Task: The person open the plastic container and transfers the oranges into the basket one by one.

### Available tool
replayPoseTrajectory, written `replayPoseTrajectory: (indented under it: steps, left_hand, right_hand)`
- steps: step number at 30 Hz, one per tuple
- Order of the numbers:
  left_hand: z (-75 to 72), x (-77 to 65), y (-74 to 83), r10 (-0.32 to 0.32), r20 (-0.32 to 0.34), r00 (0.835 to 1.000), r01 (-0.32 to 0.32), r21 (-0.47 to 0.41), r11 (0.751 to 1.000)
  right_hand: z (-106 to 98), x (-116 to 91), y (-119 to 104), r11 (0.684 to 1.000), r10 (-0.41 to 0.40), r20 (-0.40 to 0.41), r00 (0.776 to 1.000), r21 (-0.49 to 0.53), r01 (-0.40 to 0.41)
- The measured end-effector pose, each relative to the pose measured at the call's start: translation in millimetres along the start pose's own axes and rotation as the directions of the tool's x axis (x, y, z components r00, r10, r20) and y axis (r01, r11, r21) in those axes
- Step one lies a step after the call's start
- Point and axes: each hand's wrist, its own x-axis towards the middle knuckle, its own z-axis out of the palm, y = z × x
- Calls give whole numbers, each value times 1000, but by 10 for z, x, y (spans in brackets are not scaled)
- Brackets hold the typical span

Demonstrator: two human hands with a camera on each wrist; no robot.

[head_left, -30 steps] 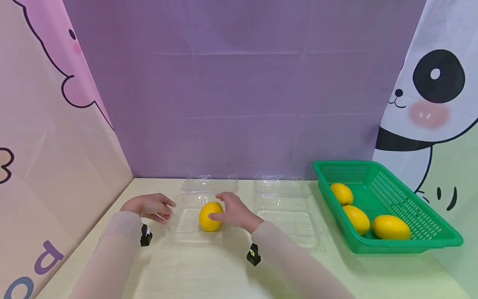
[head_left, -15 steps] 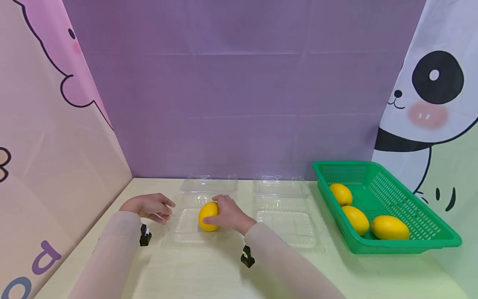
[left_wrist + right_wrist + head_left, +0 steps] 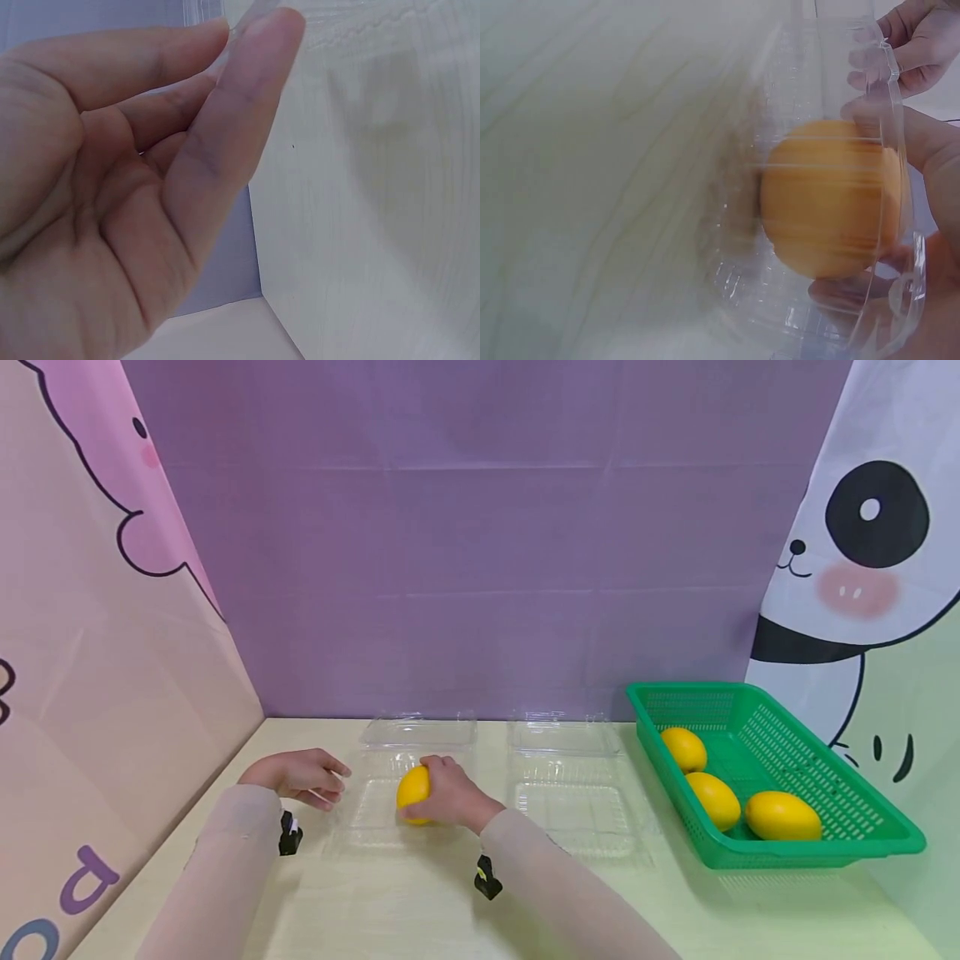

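Note:
My right hand (image 3: 453,793) grips a yellow lemon (image 3: 412,793) inside the left clear plastic container (image 3: 367,802), fingers behind the fruit and thumb in front. Through the container's wall, the right wrist view shows the lemon (image 3: 821,199) low in the tray, with fingers on both sides of it. My left hand (image 3: 300,775) is at the container's left rim. In the left wrist view, the thumb and a finger of that hand (image 3: 150,150) pinch a thin clear edge. The container's lid (image 3: 418,732) lies folded back, away from me.
A second clear container (image 3: 573,810) stands to the right, its lid (image 3: 566,739) also folded back. Beyond it is a green basket (image 3: 817,852) with three lemons (image 3: 783,816) in it. A purple cloth backdrop (image 3: 480,552) rises behind the table (image 3: 390,902).
My right hand has moved slightly left and closed further round the lemon, covering more of its right side. The left hand has stayed in place at the container's rim.

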Motion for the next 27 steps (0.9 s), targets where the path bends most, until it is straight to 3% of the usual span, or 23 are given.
replayPoseTrajectory:
  steps: [12,27]
  left_hand:
    - [-15,7,22,-33,0,999,33,-15,999]
    - [-29,43,41,-68,-5,998,68,-20,998]
  right_hand:
    - [24,2,-15,996,-11,19,1000,-93,13]
    - [43,19,19,995,-22,3,1000,-97,23]
